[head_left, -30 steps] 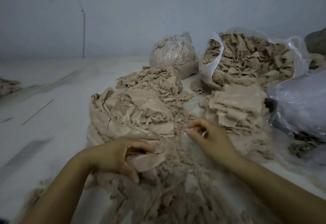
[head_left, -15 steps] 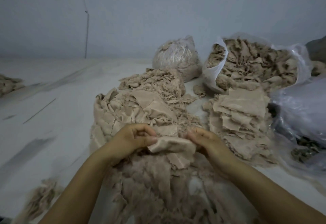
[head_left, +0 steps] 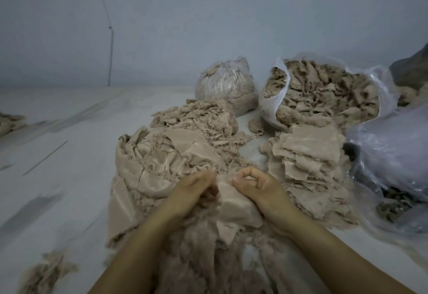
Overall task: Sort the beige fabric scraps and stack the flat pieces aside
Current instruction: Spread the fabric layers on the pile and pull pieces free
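Beige fabric scrap [head_left: 234, 203] held by 2 hands.
Left hand [head_left: 194, 187] and right hand [head_left: 259, 185] both pinch its top edge over the frayed heap [head_left: 208, 247].

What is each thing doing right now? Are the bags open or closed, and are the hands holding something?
left hand: grips the beige piece
right hand: pinches the same piece
beige piece: held between both hands, partly folded
flat stack: layered, lying flat
crumpled heap: loose, wrinkled
open bag: open, full of scraps
closed bag: bundled shut, full
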Demonstrator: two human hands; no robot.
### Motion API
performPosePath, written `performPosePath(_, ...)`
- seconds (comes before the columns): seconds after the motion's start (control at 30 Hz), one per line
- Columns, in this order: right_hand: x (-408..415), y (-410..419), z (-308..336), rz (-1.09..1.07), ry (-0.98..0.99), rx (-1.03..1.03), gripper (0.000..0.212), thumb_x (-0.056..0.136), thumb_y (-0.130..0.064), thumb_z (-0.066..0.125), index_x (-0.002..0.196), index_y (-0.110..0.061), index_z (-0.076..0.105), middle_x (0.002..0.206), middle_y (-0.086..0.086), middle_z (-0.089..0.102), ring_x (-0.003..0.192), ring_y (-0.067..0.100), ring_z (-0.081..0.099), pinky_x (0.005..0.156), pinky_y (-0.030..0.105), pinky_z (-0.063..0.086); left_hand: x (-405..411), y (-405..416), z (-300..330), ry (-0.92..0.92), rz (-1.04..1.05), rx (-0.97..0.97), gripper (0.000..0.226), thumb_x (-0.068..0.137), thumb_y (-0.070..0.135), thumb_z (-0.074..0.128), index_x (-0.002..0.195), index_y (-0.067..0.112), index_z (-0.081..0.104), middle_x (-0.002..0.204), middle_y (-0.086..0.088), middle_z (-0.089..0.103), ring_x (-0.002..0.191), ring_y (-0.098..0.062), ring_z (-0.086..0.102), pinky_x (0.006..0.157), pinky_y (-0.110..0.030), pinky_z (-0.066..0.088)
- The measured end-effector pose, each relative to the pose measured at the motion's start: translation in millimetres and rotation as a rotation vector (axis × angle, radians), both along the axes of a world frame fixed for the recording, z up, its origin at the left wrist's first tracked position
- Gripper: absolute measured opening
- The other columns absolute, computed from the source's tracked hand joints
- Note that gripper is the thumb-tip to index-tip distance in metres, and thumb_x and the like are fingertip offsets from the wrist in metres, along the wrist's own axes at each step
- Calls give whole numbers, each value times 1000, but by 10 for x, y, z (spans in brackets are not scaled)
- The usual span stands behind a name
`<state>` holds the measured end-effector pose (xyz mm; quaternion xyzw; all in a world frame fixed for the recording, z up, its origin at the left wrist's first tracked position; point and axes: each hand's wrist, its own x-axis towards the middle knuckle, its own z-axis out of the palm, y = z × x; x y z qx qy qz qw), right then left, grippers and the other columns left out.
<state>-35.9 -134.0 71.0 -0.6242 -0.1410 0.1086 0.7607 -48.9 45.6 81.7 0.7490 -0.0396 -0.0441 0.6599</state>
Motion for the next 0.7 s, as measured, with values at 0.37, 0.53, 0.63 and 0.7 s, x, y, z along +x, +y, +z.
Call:
performPosePath(0.37,-47,-206,13,-84,-97,-245,21,86,-18,69,67,-16,61,48,-7,50,44,5,43,44,15,35,163,12,18,22,333,-285,30,93,29,53,74,7,61,58,-5,51,40,-9,47,38,-20,44)
performPosePath(0.53,53,-31,60,-320,-133,-56,23,87,-25,67,66,-22,58,56,4,49,52,17,42,49,26,35,-40,-364,-91,99,-56,-199,42,83,48,65,103,11,69,99,-14,72,91,-31,69,80,-38,56)
performPosePath(0.63,108,-23,-9,-444,-290,-232,26,85,-27,70,66,-16,57,50,-11,44,48,4,37,47,19,32,-12,-489,-83,15,156,-294,18,90,20,61,101,7,67,97,-19,72,88,-34,68,80,-41,53)
performPosePath(0.7,130,-141,-76,-529,-298,-304,28,84,-29,70,64,-16,57,49,-13,47,47,1,40,47,15,31,41,-420,-31,-3,242,-345,18,94,17,52,101,8,66,93,-15,73,84,-29,69,77,-39,54)
